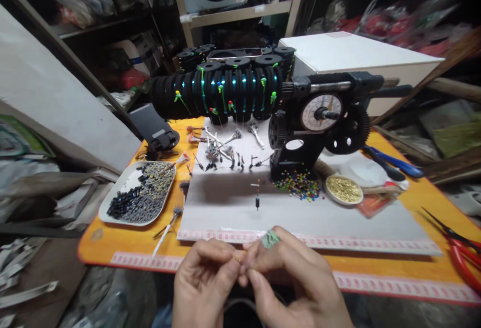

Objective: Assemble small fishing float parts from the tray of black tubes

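Note:
My left hand (205,280) and my right hand (296,278) meet at the front edge of the board, fingertips pinched together. A tiny gold-coloured piece (237,259) shows at my left fingertips; its kind is too small to tell. Whatever my right fingers pinch is hidden behind them. Green wrapping (270,239) covers part of a right finger. Just beyond my hands, a small black cylinder on a thin wire (257,202) hangs or lies over the white board (319,222). A black roller of ringed spools (218,92) carries green threads with coloured beads.
A tray (104,212) of grey and black small parts stands left. Colour-headed pins (300,185) lie beside a dish (340,202) of gold bits. Red-handled pliers (460,263) and blue-handled pliers (402,162) lie right. A black geared stand with a dial (321,112) rises behind. Measuring tape (406,288) lines the edge.

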A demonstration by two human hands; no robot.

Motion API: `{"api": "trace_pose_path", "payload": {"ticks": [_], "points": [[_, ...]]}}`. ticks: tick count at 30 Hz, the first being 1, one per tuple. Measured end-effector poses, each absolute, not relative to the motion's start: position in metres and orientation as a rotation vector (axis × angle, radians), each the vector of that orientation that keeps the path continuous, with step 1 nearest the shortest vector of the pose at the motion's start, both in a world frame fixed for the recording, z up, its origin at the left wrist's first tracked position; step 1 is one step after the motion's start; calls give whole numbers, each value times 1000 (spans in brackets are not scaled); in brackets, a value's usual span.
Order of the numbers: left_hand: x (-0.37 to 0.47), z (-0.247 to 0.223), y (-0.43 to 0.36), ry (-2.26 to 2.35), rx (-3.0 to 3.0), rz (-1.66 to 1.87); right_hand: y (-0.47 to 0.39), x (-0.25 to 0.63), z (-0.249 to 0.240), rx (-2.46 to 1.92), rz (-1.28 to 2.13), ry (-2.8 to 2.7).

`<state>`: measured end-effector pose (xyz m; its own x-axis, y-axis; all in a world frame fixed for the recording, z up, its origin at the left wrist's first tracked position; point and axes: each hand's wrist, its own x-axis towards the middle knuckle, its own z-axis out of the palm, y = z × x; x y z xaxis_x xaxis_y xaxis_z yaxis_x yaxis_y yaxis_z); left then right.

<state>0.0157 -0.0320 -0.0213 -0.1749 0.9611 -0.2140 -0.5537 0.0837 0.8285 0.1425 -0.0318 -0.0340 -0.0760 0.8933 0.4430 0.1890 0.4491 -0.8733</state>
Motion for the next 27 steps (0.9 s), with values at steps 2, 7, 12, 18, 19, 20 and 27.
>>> {"api": "trace_pose_path", "payload": {"ticks": [2, 7, 12, 18, 19, 20, 27], "points": [[15, -22, -33, 985, 554, 1468, -33, 140, -38, -977, 771, -1524], [14, -22, -33, 972, 545, 1464, -33, 138, -41, -967, 760, -1501], [15, -22, -33, 971, 554, 1478, -33, 138, -40, -954, 789, -1498], [17, -23, -33, 980, 549, 1478, -31, 145, -30, -978, 785, -1591], [17, -23, -33, 991, 562, 1487, -30, 147, -28, -981, 782, -1619], [17, -23, -34, 1017, 585, 1504, -30, 150, -27, -979, 765, -1644], [16, -19, -36, 1285, 811, 1578, -29, 160, -27, -944, 445, -1857]]}}
